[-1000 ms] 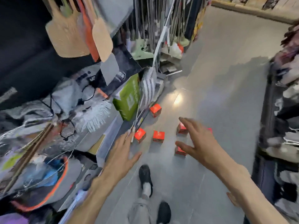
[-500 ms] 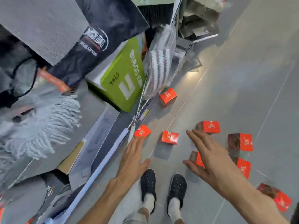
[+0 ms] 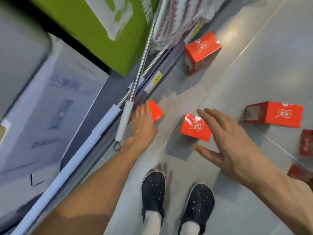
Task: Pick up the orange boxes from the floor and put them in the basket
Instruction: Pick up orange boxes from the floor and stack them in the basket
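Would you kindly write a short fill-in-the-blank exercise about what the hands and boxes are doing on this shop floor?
1. The left hand rests against an orange box lying beside the ____ shelf edge.
2. The right hand hovers spread open just right of the ____ box.
3. Both dark shoes stand on the grey ____ floor.
4. No ____ for collecting the boxes is in view.

Missing words: bottom; orange; tiled; basket

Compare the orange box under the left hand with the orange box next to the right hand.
The box by the shelf edge is half hidden by the left hand, which lies on it; the middle box is in full view, with the right hand spread beside it, seemingly not yet gripping. The first shows a plain face, the second a white logo. Both are orange and on the grey floor.
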Motion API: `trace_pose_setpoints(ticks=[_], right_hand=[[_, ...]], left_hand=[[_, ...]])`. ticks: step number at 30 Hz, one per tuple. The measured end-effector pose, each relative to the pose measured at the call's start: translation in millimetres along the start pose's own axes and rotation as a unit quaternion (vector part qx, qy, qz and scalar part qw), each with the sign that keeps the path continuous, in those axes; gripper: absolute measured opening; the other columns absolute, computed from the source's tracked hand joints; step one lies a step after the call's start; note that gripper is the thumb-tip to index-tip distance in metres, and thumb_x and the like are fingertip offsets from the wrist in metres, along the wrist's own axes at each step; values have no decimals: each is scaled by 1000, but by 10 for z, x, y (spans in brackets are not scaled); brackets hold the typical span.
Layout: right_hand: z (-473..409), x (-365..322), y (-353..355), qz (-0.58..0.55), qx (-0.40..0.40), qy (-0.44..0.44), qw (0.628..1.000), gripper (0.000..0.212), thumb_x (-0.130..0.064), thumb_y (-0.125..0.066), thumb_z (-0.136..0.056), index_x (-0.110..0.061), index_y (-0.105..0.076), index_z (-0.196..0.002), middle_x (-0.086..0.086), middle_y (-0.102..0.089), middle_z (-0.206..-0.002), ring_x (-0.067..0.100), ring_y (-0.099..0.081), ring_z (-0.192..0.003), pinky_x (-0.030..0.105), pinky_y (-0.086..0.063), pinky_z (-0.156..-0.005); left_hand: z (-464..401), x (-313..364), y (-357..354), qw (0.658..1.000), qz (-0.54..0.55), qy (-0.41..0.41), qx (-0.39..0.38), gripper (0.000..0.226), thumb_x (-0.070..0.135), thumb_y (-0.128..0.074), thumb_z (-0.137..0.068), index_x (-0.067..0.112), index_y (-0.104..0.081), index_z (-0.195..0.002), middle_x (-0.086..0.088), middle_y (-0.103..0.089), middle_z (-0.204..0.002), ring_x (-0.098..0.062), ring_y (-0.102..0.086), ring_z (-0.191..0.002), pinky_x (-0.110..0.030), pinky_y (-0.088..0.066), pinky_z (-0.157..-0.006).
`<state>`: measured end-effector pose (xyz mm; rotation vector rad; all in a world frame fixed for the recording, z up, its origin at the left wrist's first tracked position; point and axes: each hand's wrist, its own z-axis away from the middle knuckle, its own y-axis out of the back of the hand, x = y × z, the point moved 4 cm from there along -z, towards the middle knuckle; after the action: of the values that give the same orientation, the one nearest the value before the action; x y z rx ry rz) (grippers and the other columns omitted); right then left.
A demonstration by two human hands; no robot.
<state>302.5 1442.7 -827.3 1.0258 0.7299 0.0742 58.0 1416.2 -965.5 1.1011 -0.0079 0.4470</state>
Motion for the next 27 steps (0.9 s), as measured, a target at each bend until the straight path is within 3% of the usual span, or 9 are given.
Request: trace_pose_setpoints(ticks=[6, 12, 22, 25, 27], right_hand=[[48, 155, -378, 0, -18, -9, 1000, 87, -54, -60, -88, -23, -15, -156, 8, -32, -157, 27, -28, -146, 46, -33, -115], [33, 147, -203, 14, -30, -39, 999, 91, -53, -63, -89, -23, -10, -157, 7, -25, -161, 25, -17, -150, 46, -26, -119], [-469, 630, -857, 78, -99, -111, 986, 115, -50, -79, -75, -19, -4, -157, 12, -15, -163, 32, -9, -151, 53, -20, -119], [-581, 768, -1161, 111, -116, -122, 979, 120, -49, -84, -67, -16, -10, -156, 12, -23, -160, 34, -17, -149, 54, -23, -117], [-615, 867, -1305, 120, -98, -112, 982, 118, -42, -87, -62, -13, -19, -153, 13, -37, -150, 36, -33, -139, 52, -33, -111]], left_hand=[[-285, -65, -221, 992, -95, 52, 63, 104, 24, -92, -58, 4, -32, -141, -14, -49, -128, -33, -48, -115, -43, -42, -95], [57, 36, 23, 995, -79, 1, 65, 88, 33, -94, -52, 10, -44, -121, -12, -48, -114, -32, -47, -100, -43, -44, -76], [573, 67, 68, 998, -14, -54, 22, 95, 27, -85, -61, 13, -36, -141, -8, -54, -123, -33, -53, -104, -43, -41, -86], [568, 5, -39, 998, -4, -54, 18, 96, 27, -86, -61, 14, -36, -142, -8, -54, -126, -33, -53, -107, -44, -40, -88], [548, -39, -96, 998, 2, -58, 19, 96, 28, -86, -62, 14, -35, -142, -8, -53, -128, -33, -52, -109, -44, -40, -90]])
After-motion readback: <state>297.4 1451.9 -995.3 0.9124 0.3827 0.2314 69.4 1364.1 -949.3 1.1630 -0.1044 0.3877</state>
